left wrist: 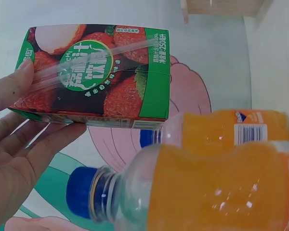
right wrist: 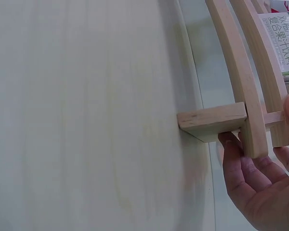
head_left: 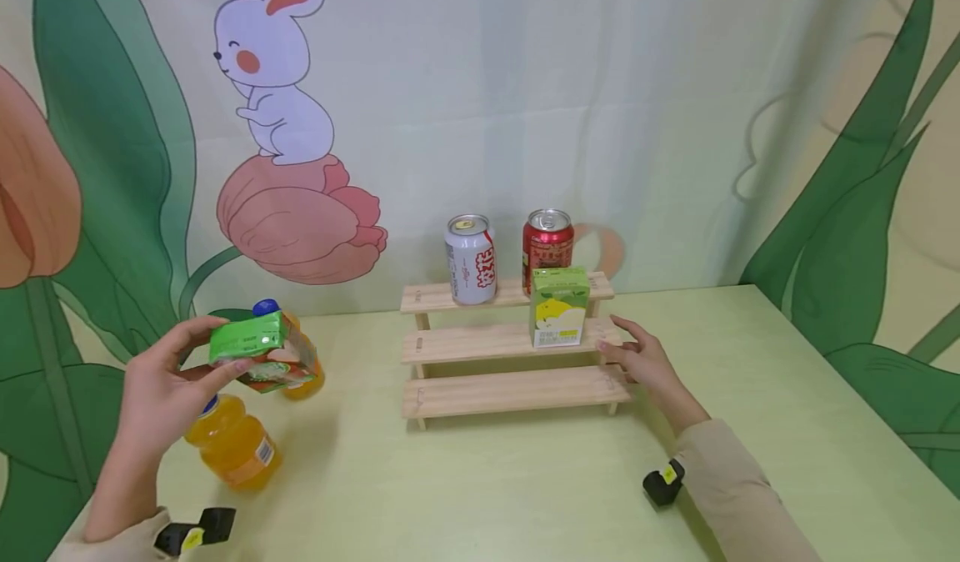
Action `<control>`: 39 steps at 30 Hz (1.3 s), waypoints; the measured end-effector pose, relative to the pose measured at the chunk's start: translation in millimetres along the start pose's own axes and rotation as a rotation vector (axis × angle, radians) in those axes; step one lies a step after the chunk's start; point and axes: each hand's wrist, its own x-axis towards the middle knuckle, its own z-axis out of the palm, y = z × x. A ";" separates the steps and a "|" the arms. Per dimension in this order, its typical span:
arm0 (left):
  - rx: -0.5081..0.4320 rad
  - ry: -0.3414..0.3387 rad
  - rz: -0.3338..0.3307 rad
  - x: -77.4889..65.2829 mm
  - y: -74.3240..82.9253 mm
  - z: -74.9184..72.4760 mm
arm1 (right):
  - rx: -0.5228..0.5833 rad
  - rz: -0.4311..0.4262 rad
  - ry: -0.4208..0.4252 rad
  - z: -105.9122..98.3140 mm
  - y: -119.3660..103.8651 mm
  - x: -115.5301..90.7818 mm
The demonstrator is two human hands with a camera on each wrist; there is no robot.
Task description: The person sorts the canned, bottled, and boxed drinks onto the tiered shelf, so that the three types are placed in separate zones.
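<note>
In the head view my left hand [head_left: 153, 387] holds a green-topped lychee juice box [head_left: 255, 345] at the left, raised near two orange-drink bottles. The left wrist view shows the thumb on the front of the box, over a straw in clear wrapping, and fingers beneath. My right hand [head_left: 641, 370] grips the right end of a three-step wooden rack [head_left: 480, 391]; in the right wrist view its thumb lies on one step and its fingers curl under the wood. On the middle step, close to that hand, stands a green and white juice box [head_left: 560, 312].
A white can [head_left: 471, 262] and a red can [head_left: 548, 241] stand on the rack's top step. One orange-drink bottle [head_left: 236, 445] stands below the left hand, another [head_left: 307, 378] behind the held box. A printed curtain [head_left: 450, 87] hangs behind the pale green table [head_left: 480, 495].
</note>
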 end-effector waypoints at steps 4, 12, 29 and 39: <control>-0.029 -0.018 0.009 -0.3 1.2 7.7 | -0.001 0.006 0.001 0.6 0.6 0.0; -0.075 -0.032 0.044 2.3 4.4 18.7 | 0.011 0.004 -0.002 -1.4 -7.3 3.0; -0.121 -0.117 0.009 0.4 4.3 39.3 | -0.004 0.016 -0.001 -0.6 -9.9 3.2; -0.116 -0.156 -0.022 -6.2 4.2 49.7 | 0.009 0.024 -0.023 0.0 -5.9 -1.2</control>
